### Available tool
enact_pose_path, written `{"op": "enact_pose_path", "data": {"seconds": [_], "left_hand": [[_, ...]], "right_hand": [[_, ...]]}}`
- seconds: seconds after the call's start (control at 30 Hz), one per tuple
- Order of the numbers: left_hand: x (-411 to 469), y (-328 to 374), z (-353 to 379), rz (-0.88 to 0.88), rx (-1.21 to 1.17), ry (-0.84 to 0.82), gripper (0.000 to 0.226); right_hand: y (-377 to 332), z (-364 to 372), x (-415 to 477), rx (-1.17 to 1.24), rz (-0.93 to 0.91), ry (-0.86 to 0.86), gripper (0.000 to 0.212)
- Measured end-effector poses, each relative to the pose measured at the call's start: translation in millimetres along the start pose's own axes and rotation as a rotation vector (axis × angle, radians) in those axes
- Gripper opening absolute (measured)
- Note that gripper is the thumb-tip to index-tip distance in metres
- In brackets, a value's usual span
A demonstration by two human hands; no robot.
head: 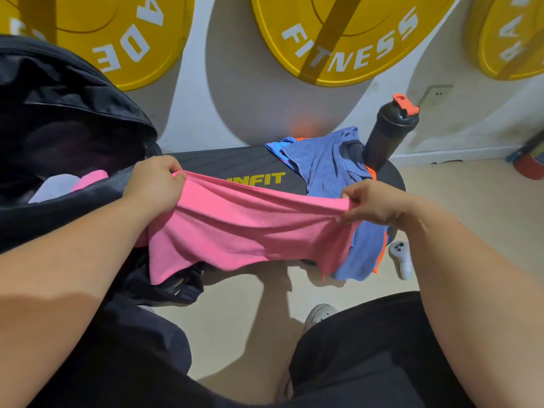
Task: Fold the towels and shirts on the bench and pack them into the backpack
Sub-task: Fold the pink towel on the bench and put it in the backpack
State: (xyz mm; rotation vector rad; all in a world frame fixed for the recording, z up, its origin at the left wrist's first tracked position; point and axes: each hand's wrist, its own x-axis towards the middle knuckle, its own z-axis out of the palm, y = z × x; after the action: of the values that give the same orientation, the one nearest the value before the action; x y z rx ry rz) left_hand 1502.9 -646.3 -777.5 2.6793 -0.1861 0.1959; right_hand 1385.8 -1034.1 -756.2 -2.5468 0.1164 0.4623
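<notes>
Holding anything, the two hands?

Yes. The left hand (153, 187) and the right hand (374, 204) each grip the top edge of a pink cloth (244, 231). The fingers curl round bunched fabric, one hand at each end.

Where is the cloth?

It is stretched in the air between the hands, in front of a black bench (235, 161). Its lower part hangs loose and hides some of the yellow lettering on the bench.

And the backpack?

A black backpack (73, 113) sits at the left with its mouth open, just beside the left hand. Inside it, a folded pink piece (91, 177) lies against a white piece (54, 188).

Anything else on the bench?

A crumpled blue shirt (326, 163) with orange trim lies at the right end and drapes over the front edge, partly behind the right hand. A dark shaker bottle (385, 134) with an orange cap stands upright just behind it. A white controller (401, 259) lies on the floor below. Yellow weight plates (353, 33) are against the wall behind.
</notes>
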Motion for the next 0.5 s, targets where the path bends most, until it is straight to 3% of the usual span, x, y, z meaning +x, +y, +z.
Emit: {"op": "enact_pose_path", "data": {"seconds": [0.1,0.2,0.27,0.33,0.37,0.4,0.5], "left_hand": [[-1,-2,3,-0.017,0.002,-0.050,0.012],[-4,4,11,0.021,-0.016,-0.127,0.009],[-4,13,17,0.042,-0.075,-0.165,0.008],[-1,20,23,0.054,-0.159,-0.164,0.008],[3,21,27,0.049,-0.182,-0.147,0.008],[8,21,30,0.042,-0.185,-0.126,0.009],[27,20,44,-0.001,-0.157,-0.077,0.009]], "right_hand": [[30,-5,-6,0.157,0.115,0.012,0.024],[43,-15,-18,0.541,0.233,0.173,0.023],[42,-29,-15,0.856,0.177,0.305,0.040],[29,-47,-6,1.105,0.071,0.385,0.021],[24,-53,2,1.138,0.073,0.413,0.010],[20,-56,12,1.106,0.097,0.444,0.012],[27,-53,49,0.616,0.182,0.559,0.014]]}}
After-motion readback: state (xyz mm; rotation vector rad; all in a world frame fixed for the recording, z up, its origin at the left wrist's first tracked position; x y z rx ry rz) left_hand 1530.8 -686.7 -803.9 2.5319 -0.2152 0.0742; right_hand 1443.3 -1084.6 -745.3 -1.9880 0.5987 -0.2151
